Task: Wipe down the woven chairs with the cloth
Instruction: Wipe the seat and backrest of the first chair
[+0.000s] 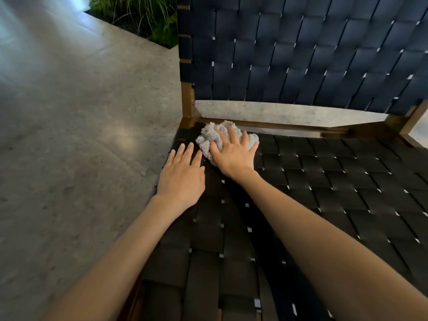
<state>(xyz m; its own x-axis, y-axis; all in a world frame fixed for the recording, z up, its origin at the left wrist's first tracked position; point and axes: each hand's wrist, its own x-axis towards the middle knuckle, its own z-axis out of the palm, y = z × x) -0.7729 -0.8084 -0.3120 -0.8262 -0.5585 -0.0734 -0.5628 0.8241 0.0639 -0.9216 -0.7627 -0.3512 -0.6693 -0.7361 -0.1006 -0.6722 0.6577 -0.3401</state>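
Note:
A chair with a dark woven seat (324, 193) and a dark woven backrest (301, 54) in a brown wooden frame (188, 100) fills the right side of the view. A bunched white cloth (209, 137) lies on the seat's far left corner, close to the rear rail. My right hand (234, 154) presses down on the cloth with fingers spread over it. My left hand (181, 174) lies flat on the seat's left edge, just left of the cloth, fingers apart and holding nothing.
Grey speckled stone floor (81, 135) stretches to the left of the chair. Green plants (148, 17) grow in a bed beyond the floor, behind the chair's back left corner.

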